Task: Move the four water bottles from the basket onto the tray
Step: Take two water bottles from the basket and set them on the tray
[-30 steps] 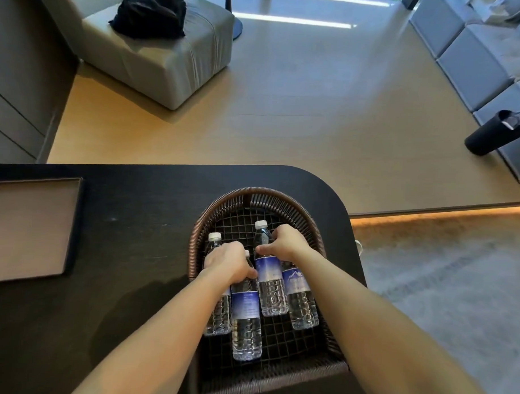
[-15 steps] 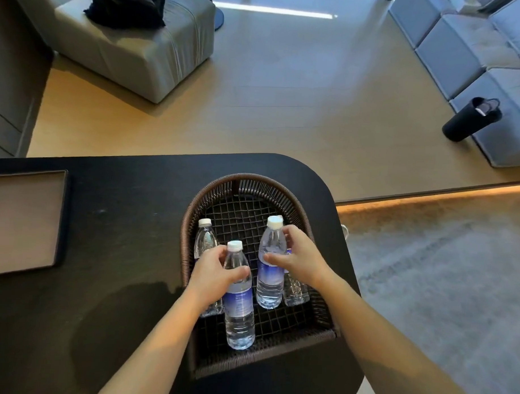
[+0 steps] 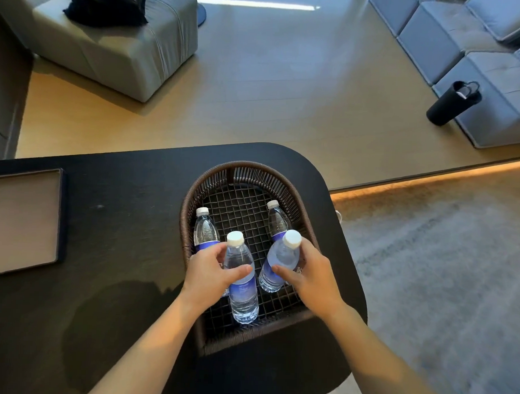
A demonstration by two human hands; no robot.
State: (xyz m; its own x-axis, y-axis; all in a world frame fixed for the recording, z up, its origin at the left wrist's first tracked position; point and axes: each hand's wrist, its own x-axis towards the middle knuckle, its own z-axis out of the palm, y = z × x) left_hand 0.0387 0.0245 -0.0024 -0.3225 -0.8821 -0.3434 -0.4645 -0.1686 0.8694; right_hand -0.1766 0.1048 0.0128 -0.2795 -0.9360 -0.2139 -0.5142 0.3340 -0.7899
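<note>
My left hand (image 3: 207,270) holds one water bottle (image 3: 241,280) in its grip; my right hand (image 3: 313,276) grips another (image 3: 277,263). Both hands partly hide the two bottles (image 3: 205,231) still lying in the wicker basket (image 3: 190,212). The tray (image 3: 59,216) is cut off at the table's (image 3: 120,192) left.

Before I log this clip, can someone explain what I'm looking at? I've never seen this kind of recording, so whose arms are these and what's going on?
There is no machine here. A person wears a camera on the head, looking down at their own bare arms. On the dark table stands a woven basket with four water bottles. The left hand has its grip closed on one bottle, and the right hand grips another. Two more bottles, one at the left and one at the back, remain in the basket. The tray they should go onto sits at the far left. Behind are floor and sofas.
</note>
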